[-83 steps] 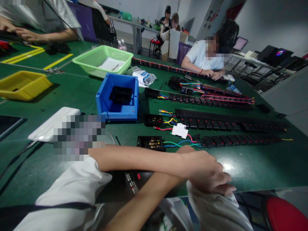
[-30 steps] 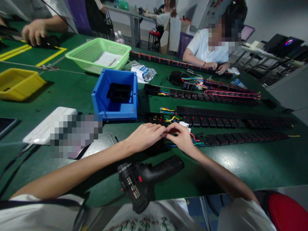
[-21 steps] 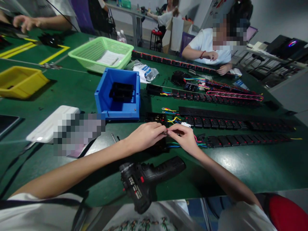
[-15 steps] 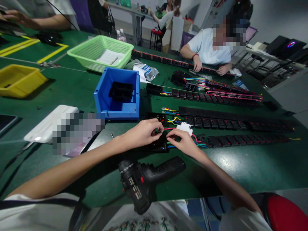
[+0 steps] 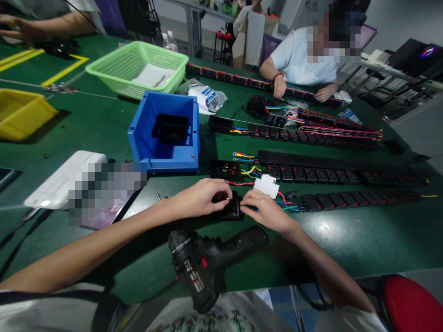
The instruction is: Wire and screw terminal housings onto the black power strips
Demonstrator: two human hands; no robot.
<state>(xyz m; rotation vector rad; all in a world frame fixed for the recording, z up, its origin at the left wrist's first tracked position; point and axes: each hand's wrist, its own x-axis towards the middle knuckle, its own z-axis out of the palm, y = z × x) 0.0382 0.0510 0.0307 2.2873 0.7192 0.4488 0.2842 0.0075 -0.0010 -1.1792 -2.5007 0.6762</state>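
My left hand [image 5: 212, 197] is closed in a pinch over a small black socket box [image 5: 236, 211]. Between its fingertips is a tiny brass-coloured piece that looks like a screw [image 5: 228, 198]. At the box's right end, the fingers of my right hand [image 5: 265, 208] close on a blue wire [image 5: 242, 210], partly hidden by them. A white breaker [image 5: 266, 185] on a red wire [image 5: 242, 183] lies just behind that hand. Coloured wires lead right to a black socket strip [image 5: 346, 201]. In front of the box rests a black cordless drill [image 5: 204, 263].
Behind my hands are a blue bin [image 5: 166, 164] with black parts, a green basket [image 5: 104, 74] and more socket strips [image 5: 311, 175]. A white power bank [image 5: 65, 180] and a yellow bin [image 5: 27, 115] lie left. Across the table a co-worker [image 5: 294, 64] handles another strip.
My left hand has lowered slightly toward the socket box, still pinching the small piece. My right fingers have moved down to the wire at the box's end. The view has shifted slightly.
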